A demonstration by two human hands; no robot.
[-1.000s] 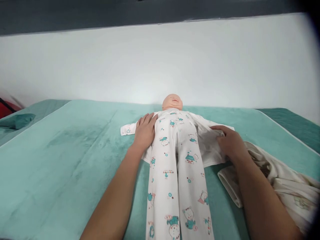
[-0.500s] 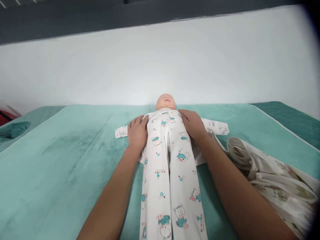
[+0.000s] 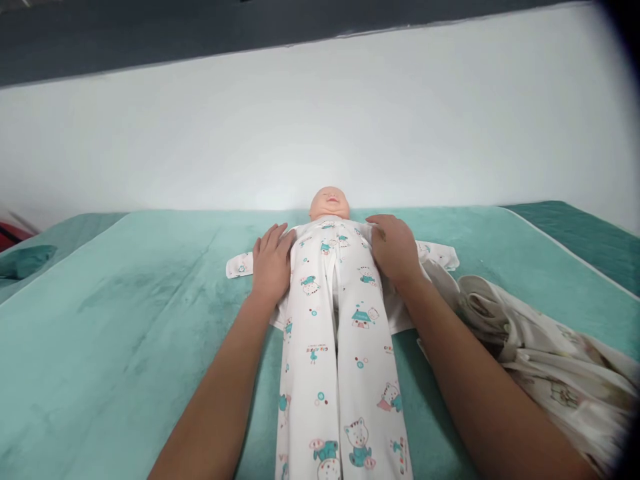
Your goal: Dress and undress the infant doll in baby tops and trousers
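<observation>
A baby doll (image 3: 330,202) lies on its back, its head at the far end. White printed baby pants (image 3: 311,333) are spread lengthwise over its body, waist below the chin and legs running toward me. Beneath them shows a white top with its sleeves (image 3: 239,265) stretched out sideways. My left hand (image 3: 273,260) rests open at the left edge of the waist, fingers together and pointing away. By the right edge, my right hand (image 3: 395,247) lies over the top's shoulder with its fingers extended, holding nothing that I can see. Its fingertips are partly hidden.
Green plush bedding (image 3: 165,313) covers the bed. A crumpled cream printed cloth (image 3: 545,353) lies to the right, beside my forearm. Behind the doll's head rises a white wall (image 3: 320,127). Something red (image 3: 13,237) shows at the far left edge.
My right hand has moved slightly right, off the edge of the pants' waist. My left hand stays nearly in place. The view has shifted a little.
</observation>
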